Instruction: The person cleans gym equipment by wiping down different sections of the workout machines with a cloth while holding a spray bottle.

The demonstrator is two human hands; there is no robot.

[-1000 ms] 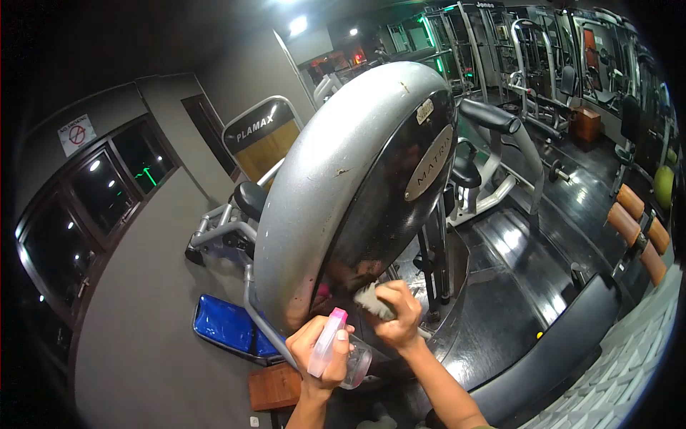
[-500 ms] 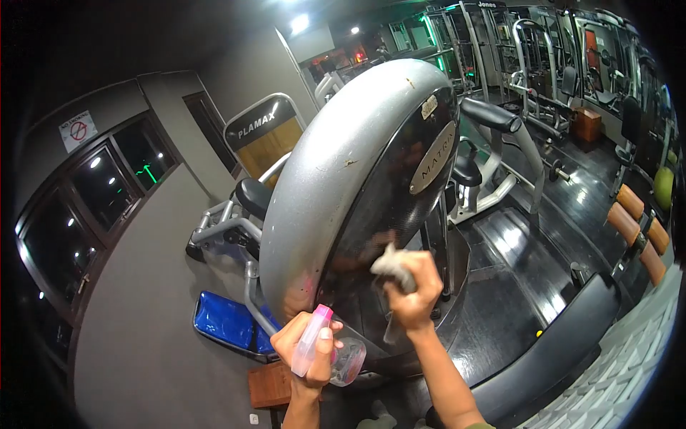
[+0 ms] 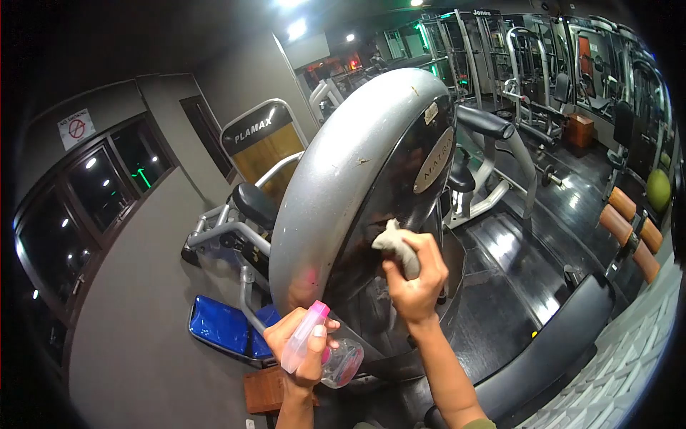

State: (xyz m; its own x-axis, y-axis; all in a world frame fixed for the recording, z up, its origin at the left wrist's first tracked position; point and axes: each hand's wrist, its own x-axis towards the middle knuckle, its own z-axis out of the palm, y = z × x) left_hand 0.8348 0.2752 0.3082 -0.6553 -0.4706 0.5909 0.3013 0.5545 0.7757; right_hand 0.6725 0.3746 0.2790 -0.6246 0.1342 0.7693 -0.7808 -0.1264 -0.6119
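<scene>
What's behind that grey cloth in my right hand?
The glossy black machine panel shows above and left of the crumpled grey cloth; whatever lies behind the cloth and right hand is covered.

A single view looks from the person's head, forward and down, past the left hand (image 3: 302,349) and right hand (image 3: 420,277) at the lower middle to a machine (image 3: 336,168) close in front. The wide lens bends straight lines and darkens the corners, taking in windows (image 3: 93,182) at left, a ceiling lamp (image 3: 297,29) above and floor (image 3: 493,289) stretching toward the upper right.
</scene>
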